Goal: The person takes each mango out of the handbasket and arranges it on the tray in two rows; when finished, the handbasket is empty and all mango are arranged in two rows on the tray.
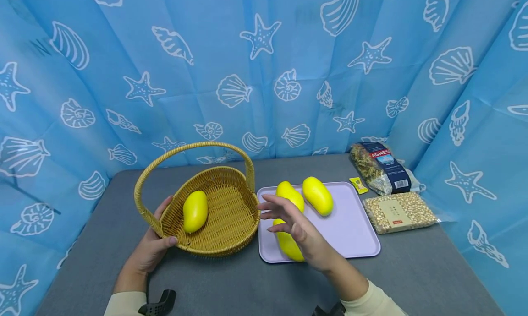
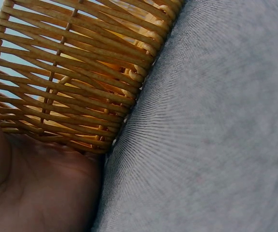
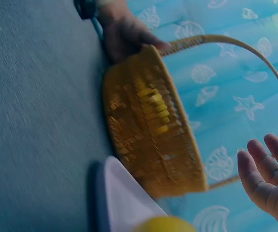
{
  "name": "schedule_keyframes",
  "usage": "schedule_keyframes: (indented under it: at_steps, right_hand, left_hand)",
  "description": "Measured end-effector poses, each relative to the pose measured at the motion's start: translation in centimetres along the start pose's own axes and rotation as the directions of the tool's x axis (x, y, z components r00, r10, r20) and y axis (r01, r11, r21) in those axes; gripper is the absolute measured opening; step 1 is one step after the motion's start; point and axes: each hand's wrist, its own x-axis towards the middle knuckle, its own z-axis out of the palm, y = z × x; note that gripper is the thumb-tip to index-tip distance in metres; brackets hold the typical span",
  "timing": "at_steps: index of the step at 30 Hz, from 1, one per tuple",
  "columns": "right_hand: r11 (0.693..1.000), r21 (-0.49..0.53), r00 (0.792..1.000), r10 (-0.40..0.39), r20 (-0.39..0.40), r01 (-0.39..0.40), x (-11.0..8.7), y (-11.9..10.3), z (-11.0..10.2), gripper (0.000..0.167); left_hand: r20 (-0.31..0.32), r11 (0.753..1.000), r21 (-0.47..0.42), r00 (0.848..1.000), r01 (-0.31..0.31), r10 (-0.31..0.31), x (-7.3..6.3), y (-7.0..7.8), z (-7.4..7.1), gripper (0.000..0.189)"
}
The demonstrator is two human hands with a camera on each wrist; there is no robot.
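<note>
A woven wicker basket (image 1: pixel 227 210) with a tall arched handle stands on the table's left half, one yellow mango (image 1: pixel 195 211) lying inside. My left hand (image 1: pixel 150 247) grips its left side, thumb over the rim; the left wrist view shows the palm (image 2: pixel 42 188) against the weave. Over the left part of a pale lilac tray (image 1: pixel 346 229), my right hand (image 1: pixel 305 233) hovers with fingers spread and holds nothing. Three mangoes are on that tray: one at the back (image 1: pixel 317 196), another beside it (image 1: pixel 290 197), and a third (image 1: pixel 288 245) partly hidden below the hand.
Right of the tray lie a small yellow packet (image 1: pixel 359 185), a bag of pasta with a dark label (image 1: pixel 381 167) and a clear pack of pale grains (image 1: pixel 400 213). A blue shell-patterned curtain (image 1: pixel 260 100) hangs behind the grey table (image 1: pixel 231 288) and along its sides.
</note>
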Motion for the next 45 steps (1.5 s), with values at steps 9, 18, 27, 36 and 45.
schedule_keyframes:
  at_steps: [9, 18, 27, 36, 45]
  right_hand:
    - [0.996, 0.077, 0.999, 0.039, -0.012, -0.038, 2.2, 1.3, 3.0, 0.084]
    - [0.987, 0.126, 0.993, 0.104, -0.060, -0.095, 5.0, 2.2, 5.0, 0.082]
    - [0.968, -0.018, 0.964, 0.247, -0.102, -0.250, 7.9, 4.1, 7.0, 0.083]
    - [0.934, -0.114, 0.935, 0.321, -0.152, -0.340, 11.2, 6.3, 8.1, 0.082]
    - [0.856, -0.211, 0.880, 0.448, -0.156, -0.473, 13.8, 7.9, 9.4, 0.093]
  left_hand:
    - [0.014, 1.000, -0.005, 1.000, -0.011, 0.011, 0.1, 0.0, 0.0, 0.104]
    - [0.023, 1.000, -0.004, 0.999, -0.027, 0.027, 0.1, 0.2, 0.1, 0.105]
    - [0.023, 0.999, 0.024, 1.000, -0.022, 0.021, 0.1, 0.2, 0.3, 0.104]
    - [0.005, 0.999, 0.044, 1.000, -0.007, 0.007, 0.4, 0.4, 0.6, 0.104]
    - [-0.001, 0.999, 0.043, 1.000, 0.004, -0.004, 0.1, 0.3, 0.3, 0.103]
